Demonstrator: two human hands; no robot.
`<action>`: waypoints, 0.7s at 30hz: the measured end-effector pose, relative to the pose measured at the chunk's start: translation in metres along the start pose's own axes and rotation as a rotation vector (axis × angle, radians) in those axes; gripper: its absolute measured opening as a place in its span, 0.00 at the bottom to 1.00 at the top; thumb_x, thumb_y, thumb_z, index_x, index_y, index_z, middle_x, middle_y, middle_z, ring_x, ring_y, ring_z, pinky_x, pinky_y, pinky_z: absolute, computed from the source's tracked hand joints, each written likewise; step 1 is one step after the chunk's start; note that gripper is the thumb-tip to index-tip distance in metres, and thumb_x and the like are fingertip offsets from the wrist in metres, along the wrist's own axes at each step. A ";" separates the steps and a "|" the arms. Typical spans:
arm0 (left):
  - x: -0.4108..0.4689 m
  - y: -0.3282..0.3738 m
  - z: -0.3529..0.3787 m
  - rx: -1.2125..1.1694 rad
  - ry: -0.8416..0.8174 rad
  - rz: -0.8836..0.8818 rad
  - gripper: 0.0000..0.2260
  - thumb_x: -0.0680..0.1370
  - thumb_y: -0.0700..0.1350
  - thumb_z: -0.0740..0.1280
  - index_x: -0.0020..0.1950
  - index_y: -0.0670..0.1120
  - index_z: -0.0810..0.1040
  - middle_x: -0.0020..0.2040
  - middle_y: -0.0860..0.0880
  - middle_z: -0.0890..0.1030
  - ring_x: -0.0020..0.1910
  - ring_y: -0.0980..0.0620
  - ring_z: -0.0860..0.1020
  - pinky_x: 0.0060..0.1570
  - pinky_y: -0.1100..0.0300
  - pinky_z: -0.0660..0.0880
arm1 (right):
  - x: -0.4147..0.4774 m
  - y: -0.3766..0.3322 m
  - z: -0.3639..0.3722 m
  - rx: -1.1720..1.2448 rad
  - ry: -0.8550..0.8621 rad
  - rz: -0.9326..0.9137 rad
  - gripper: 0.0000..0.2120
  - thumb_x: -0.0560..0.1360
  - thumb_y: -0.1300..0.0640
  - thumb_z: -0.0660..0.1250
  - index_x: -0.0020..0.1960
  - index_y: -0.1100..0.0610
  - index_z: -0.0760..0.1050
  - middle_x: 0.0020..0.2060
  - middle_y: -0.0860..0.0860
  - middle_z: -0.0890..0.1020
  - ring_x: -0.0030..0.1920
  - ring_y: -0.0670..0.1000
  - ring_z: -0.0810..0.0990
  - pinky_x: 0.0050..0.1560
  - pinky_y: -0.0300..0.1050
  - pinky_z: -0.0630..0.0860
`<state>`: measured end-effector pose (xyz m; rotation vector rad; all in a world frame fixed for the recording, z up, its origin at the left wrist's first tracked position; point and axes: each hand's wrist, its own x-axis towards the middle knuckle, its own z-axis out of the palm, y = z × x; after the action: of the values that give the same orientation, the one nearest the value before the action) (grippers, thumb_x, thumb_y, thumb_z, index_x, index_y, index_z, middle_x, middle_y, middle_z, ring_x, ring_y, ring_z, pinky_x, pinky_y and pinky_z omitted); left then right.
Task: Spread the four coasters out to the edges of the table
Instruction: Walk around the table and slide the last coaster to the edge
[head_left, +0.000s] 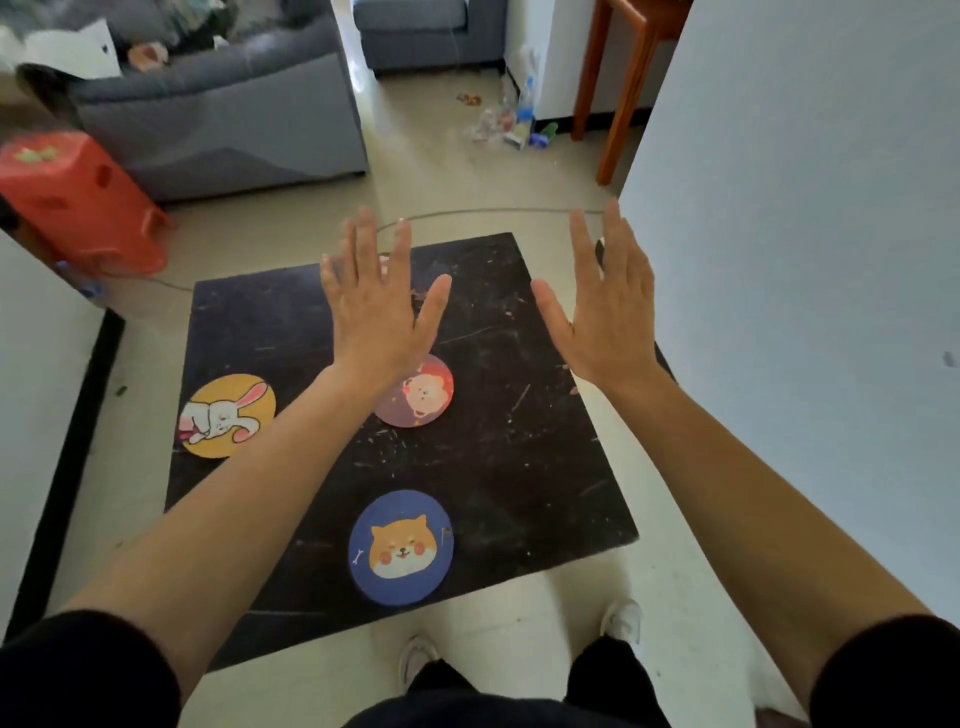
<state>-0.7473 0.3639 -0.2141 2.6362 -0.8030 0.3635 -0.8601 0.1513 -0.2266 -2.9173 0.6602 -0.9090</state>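
A low black table (509, 467) lies below me. Three round coasters show on it. The yellow rabbit coaster (227, 415) sits at the left edge. The blue dog coaster (400, 548) lies near the front edge. The pink bear coaster (418, 395) rests near the middle, partly under my left wrist. A small pink sliver (384, 258) peeks out by the far edge behind my left hand; I cannot tell what it is. My left hand (376, 306) and my right hand (605, 312) hover above the table, fingers spread, holding nothing.
A red plastic stool (78, 202) stands off the table's far left corner. A grey sofa (223, 114) is behind it. A white wall (805, 260) rises close on the right. A cable (467, 214) runs on the floor past the far edge. My shoes (621, 621) stand at the front.
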 end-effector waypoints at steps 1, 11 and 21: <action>0.000 0.012 0.007 0.015 -0.015 0.009 0.32 0.80 0.65 0.46 0.79 0.50 0.52 0.81 0.41 0.47 0.79 0.40 0.45 0.74 0.36 0.45 | -0.002 0.015 0.002 -0.005 -0.026 0.003 0.35 0.80 0.32 0.51 0.81 0.50 0.55 0.81 0.58 0.56 0.79 0.61 0.58 0.77 0.61 0.58; 0.018 0.173 0.108 0.145 -0.108 -0.085 0.32 0.80 0.64 0.49 0.80 0.49 0.52 0.81 0.40 0.47 0.79 0.39 0.45 0.74 0.36 0.45 | 0.021 0.217 0.041 0.116 -0.212 -0.020 0.37 0.80 0.31 0.50 0.82 0.50 0.50 0.82 0.57 0.50 0.81 0.60 0.51 0.79 0.60 0.48; 0.045 0.259 0.154 0.206 -0.147 -0.310 0.33 0.79 0.67 0.45 0.80 0.51 0.48 0.81 0.41 0.46 0.79 0.41 0.43 0.73 0.37 0.44 | 0.098 0.335 0.065 0.201 -0.375 -0.159 0.38 0.80 0.33 0.51 0.82 0.51 0.45 0.82 0.58 0.46 0.81 0.60 0.48 0.79 0.61 0.49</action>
<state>-0.8394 0.0789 -0.2700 2.9482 -0.4038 0.1781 -0.8827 -0.1992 -0.2738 -2.8659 0.2976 -0.3843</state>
